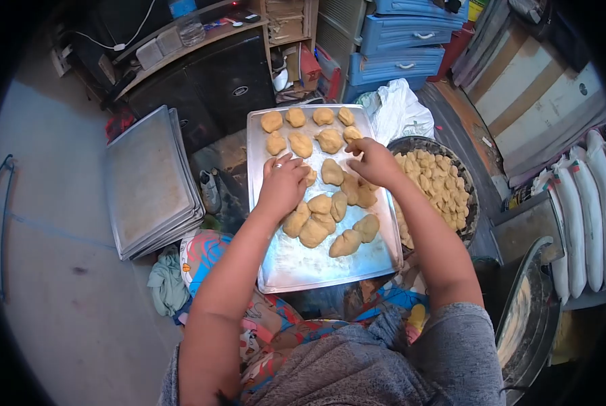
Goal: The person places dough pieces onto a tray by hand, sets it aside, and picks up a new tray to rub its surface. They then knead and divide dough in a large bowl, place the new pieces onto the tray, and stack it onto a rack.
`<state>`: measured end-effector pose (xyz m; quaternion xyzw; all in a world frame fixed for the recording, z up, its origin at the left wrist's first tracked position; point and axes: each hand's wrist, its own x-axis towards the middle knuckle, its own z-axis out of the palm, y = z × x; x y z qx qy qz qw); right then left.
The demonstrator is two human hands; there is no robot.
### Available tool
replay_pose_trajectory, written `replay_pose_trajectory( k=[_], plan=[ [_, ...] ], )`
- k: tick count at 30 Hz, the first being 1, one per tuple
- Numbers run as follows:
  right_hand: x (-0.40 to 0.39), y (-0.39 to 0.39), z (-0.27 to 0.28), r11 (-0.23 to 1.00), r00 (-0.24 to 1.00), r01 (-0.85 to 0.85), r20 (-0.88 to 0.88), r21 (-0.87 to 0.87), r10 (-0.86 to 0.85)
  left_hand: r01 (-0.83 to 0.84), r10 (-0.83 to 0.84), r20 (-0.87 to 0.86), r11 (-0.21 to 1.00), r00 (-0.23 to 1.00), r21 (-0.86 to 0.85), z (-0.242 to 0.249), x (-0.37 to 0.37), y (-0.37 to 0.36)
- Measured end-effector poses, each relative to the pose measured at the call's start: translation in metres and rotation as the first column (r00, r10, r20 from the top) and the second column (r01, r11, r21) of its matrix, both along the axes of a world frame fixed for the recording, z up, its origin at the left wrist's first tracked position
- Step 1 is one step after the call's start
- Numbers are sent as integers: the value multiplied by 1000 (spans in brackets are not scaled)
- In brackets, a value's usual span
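Both hands are down on a metal baking tray (286, 260) that sits in front of the person, partly covered with pale lumps of dough (330, 141). The left hand (284, 181) is palm down near the middle of the tray, fingers curled over a dough piece (309, 176) that peeks out beside it; there's a ring on one finger. Can't honestly tell whether it's pinching that piece or just pressing on it. The right hand (374, 161) is a bit further up and to the right, fingers bent down around the dough right under it, but how tight the hold is stays hidden under the hand. Dough at the far end of the tray lies in rough rows, and nearer the person there's a bunched-up cluster (330, 220) with pieces touching each other. The closest part of the tray is bare metal. Just to the right of the tray sits a round dark basin (469, 196) heaped with more dough pieces. On the left, well apart, is a stack of flat trays (147, 179) on the floor.
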<state>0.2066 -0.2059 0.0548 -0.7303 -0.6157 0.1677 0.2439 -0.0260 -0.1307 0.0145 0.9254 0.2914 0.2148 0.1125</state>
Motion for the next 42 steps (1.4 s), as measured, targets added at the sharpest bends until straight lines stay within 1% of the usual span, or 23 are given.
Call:
replay_pose_trajectory(
  k=[2, 4, 5, 6, 8, 9, 10, 12, 13, 15, 16, 18, 19, 22, 23, 25, 27, 31, 32, 33, 36, 38, 42],
  plan=[
    [6, -16, 2, 972, 991, -122, -75, -203, 109, 11, -11, 21, 1000, 1000, 4, 8, 12, -4],
    [-9, -31, -15, 971, 978, -172, 89, -167, 188, 157, -151, 116, 987, 982, -44, 12, 28, -6],
    [-14, -34, -24, 983, 958, -169, 224, -68, 180, 196, -191, 107, 980, 976, -37, 7, 38, -6],
    [-13, -33, -19, 984, 958, -163, 227, -67, 174, 202, -197, 109, 979, 974, -35, 4, 46, -5],
    [-7, -27, -1, 970, 990, -132, 20, -202, 139, 153, -170, -114, 977, 979, -146, 1, 56, -4],
    [3, -28, 4, 987, 990, -132, -52, -88, 128, 142, -159, -116, 979, 980, -144, 2, 56, -4],
    [8, -28, 14, 979, 950, -34, -309, -203, -31, 143, -161, -119, 979, 980, -146, 1, 56, -5],
    [25, -22, -5, 994, 937, 110, -334, 15, -99, 121, -137, -99, 980, 986, -156, -1, 57, -7],
    [28, -20, -24, 993, 936, 114, -337, 17, -102, 124, -141, -102, 980, 985, -155, -4, 56, -8],
    [25, -16, -44, 999, 998, 46, 49, 21, -47, 147, -144, -61, 989, 988, 34, -4, 54, -10],
    [22, -16, -44, 999, 998, 42, 46, 27, -43, 143, -140, -64, 989, 988, 39, 0, 51, -14],
    [14, -21, -35, 996, 940, 81, 334, -32, -66, -7, 7, -44, 1000, 999, 6, 10, 39, -25],
    [15, -22, -28, 992, 967, 88, 248, -92, -62, -10, 11, -54, 1000, 998, 9, 11, 29, -25],
    [22, -34, -21, 986, 982, 152, 120, -67, -143, -337, 338, 45, 941, 940, -36, 18, -7, -14],
    [31, -31, -29, 967, 994, 108, 3, -230, -110, -358, 362, 58, 931, 930, -75, 14, -15, -7],
    [31, -29, -35, 970, 995, 97, -3, -224, -100, -374, 383, 76, 921, 921, -113, 5, -24, 6],
    [31, -31, -36, 971, 996, 88, -3, -220, -91, -271, 314, 85, 905, 945, -327, 0, -26, 12],
    [25, -27, -33, 986, 986, 161, 25, 36, -162, -281, 312, 104, 929, 944, -240, -2, -22, 16],
    [25, -24, -31, 975, 986, 163, 18, 150, -168, -330, 342, 120, 937, 932, -111, -2, -18, 21],
    [22, -20, -26, 975, 985, 164, 19, 152, -169, -378, 372, 141, 925, 917, 18, 1, -15, 25],
    [8, -5, -17, 990, 993, 118, -15, 76, -118, -420, 414, 117, 907, 903, 38, 11, -2, 46],
    [-5, 2, -21, 984, 989, 92, 105, 152, -109, -444, 445, 72, 895, 892, -33, 18, 4, 59],
    [-17, 31, -38, 955, 1000, -27, -7, 296, 30, -396, 423, 65, 884, 904, -250, 10, 4, 83]
  ],
)
